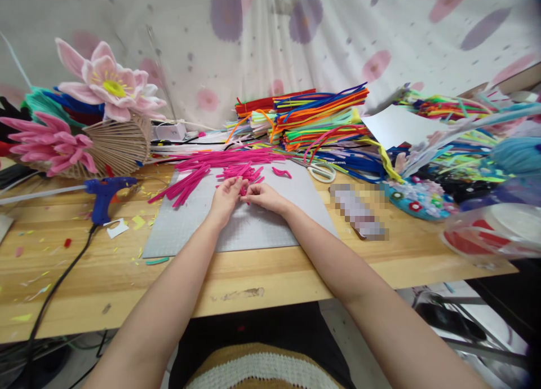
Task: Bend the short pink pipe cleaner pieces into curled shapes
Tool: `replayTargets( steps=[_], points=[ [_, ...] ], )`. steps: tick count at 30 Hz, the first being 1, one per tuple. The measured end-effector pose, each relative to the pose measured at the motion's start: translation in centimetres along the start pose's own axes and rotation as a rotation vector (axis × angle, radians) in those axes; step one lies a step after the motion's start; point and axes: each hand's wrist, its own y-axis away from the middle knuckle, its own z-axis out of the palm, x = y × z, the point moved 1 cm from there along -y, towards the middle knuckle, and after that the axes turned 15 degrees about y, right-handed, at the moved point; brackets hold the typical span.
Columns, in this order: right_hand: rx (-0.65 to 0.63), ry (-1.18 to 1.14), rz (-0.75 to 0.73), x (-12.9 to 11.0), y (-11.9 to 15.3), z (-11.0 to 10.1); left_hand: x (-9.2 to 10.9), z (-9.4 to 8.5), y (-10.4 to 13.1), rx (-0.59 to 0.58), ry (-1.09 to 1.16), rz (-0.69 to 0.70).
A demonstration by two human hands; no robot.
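A pink stem (243, 192) sits between my fingertips, low over the mat (262, 231), just this side of the short pink pile (240, 171). My left hand (227, 199) and right hand (265, 197) are nearly closed, thumbs and fingers pinching it from both sides, I'd judge to steady so thin a thing. Longer strips (186, 186) lie beyond my left hand, probably for easy reach. Scissors (322, 173) rest by the mat's far right corner; the glue gun (102, 200) lies off to the left.
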Motion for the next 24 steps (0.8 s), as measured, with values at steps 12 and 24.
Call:
replayTargets(
  steps=[12,24],
  points=[
    [0.041,0.033,0.003,0.1,-0.4,0.4,-0.4,0.0,-0.4,-0.005,0.008,0.034],
    [0.158,0.127,-0.019,0.3,-0.6,1.0,0.4,-0.7,-1.2,0.013,0.225,0.04]
  ],
)
